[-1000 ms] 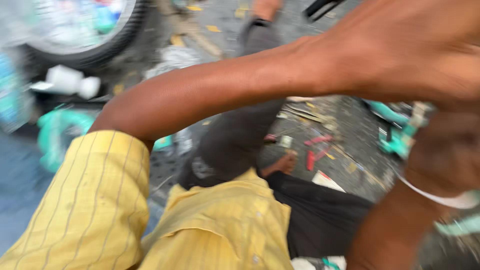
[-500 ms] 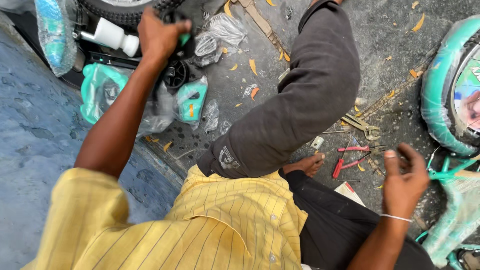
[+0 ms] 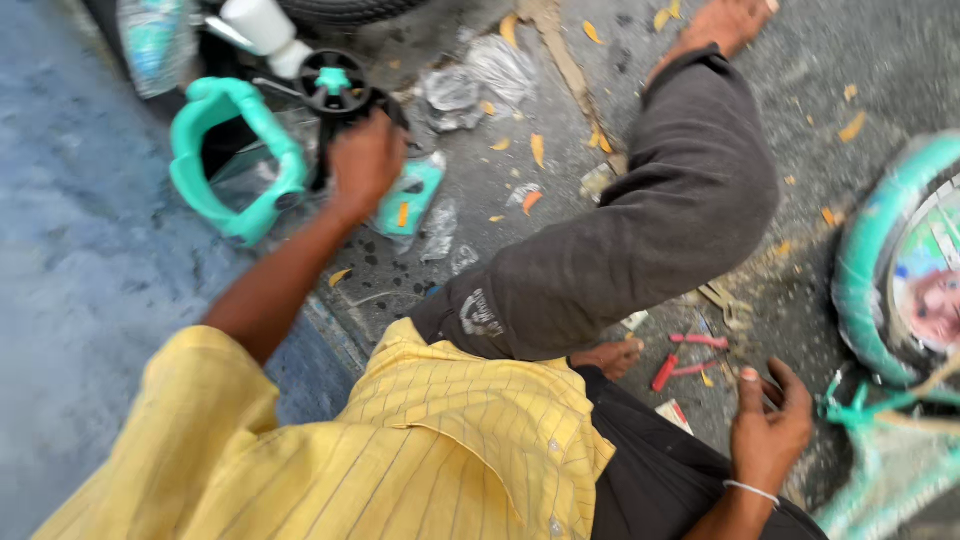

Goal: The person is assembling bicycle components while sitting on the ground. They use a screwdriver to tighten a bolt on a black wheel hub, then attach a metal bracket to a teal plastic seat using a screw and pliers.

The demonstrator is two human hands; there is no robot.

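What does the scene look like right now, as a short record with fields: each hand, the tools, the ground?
left hand: left hand reaches out and grips a small black wheel beside a teal plastic frame
right hand: right hand low by the knee, fingers curled; what it holds cannot be told
tools: red-handled pliers lie on the ground near the right hand
ground: gravelly grey ground strewn with plastic wrappers and yellow leaves
right edge: teal-rimmed wheel
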